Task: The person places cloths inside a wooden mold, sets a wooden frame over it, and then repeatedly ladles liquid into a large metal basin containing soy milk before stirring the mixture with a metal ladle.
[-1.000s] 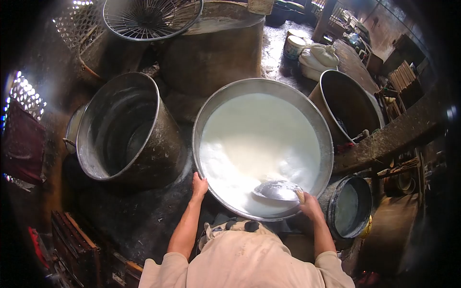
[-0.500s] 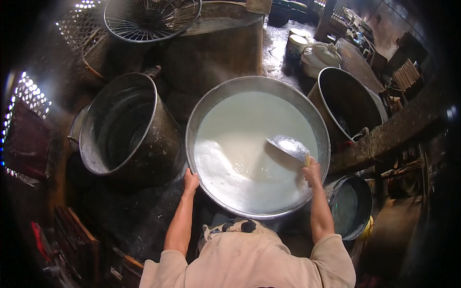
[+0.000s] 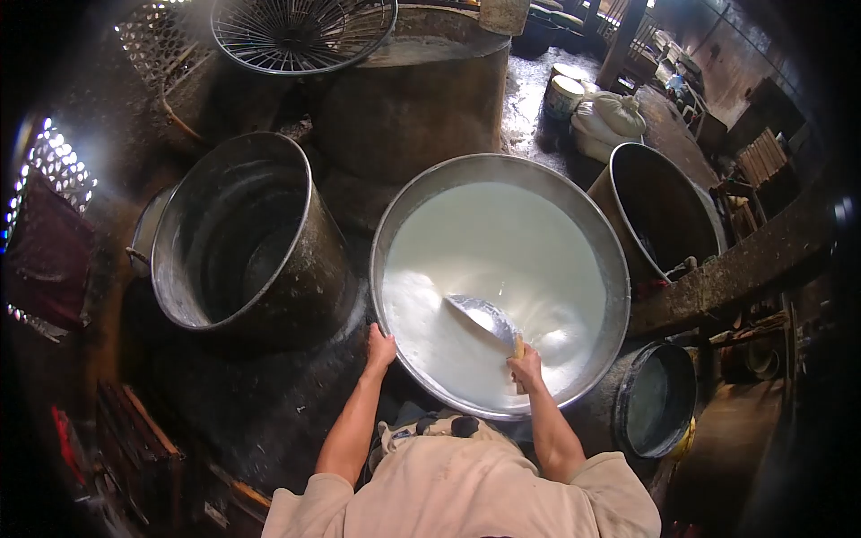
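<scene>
In front of me stands a wide metal vat [image 3: 387,224] filled with milky white liquid [image 3: 493,229]. My left hand [image 3: 380,349] grips the vat's rim at its lower left. The wooden handle of a broad metal scoop [image 3: 484,316] is closed in my right hand [image 3: 526,366], above the near part of the liquid. The scoop's bowl points up and left, at the surface of the liquid; whether its lower edge dips in I cannot tell. Ripples and pale froth spread around it.
To the left is a tall metal pot [image 3: 309,242]; another metal pot [image 3: 619,202] stands at the right. A bucket of liquid [image 3: 628,408] sits at lower right. Beyond are a large round tub [image 3: 421,108], a wire-spoked rack [image 3: 300,36], white sacks [image 3: 610,125] and a wooden beam [image 3: 708,291].
My right hand has moved the scoop left and nearer to me across the liquid, leaving new ripples. My left hand stays on the rim. The view has shifted slightly.
</scene>
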